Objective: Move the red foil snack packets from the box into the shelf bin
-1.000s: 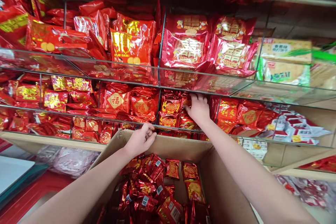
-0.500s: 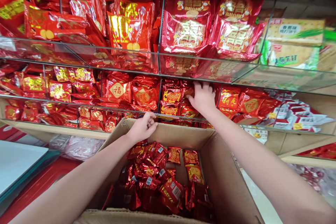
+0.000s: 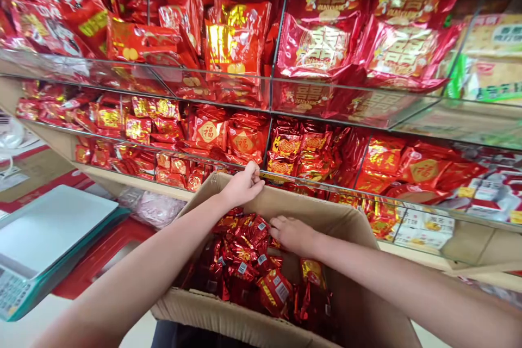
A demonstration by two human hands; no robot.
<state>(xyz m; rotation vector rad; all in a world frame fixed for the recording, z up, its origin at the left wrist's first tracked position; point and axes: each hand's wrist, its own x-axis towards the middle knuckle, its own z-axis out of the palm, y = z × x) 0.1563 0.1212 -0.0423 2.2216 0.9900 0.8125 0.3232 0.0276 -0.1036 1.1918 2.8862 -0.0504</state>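
A cardboard box [image 3: 293,202] stands open against the shelf front, holding a pile of small red and gold snack packets [image 3: 244,253]. My left hand [image 3: 244,187] has its fingers curled over the far rim of the box, where it meets the lower shelf's clear front strip. Inside the box, my right hand [image 3: 294,235] reaches down by the far wall, fingers bent and slightly apart, at the right side of the pile. It covers the packets beneath it. Similar red packets with gold hearts [image 3: 285,144] fill the lower shelf compartment just above the box.
Large red double-happiness bags [image 3: 320,46] line the upper shelf behind a clear panel [image 3: 342,100]. Packets with diamond labels [image 3: 210,130] stand in the lower row. At the left is a scale [image 3: 61,228] with a pale flat top, beside a plastic-wrapped bundle [image 3: 159,207].
My right hand has left the lower shelf and come down into the box. My left hand stays on the far rim. The view has swung left, showing more of the scale.
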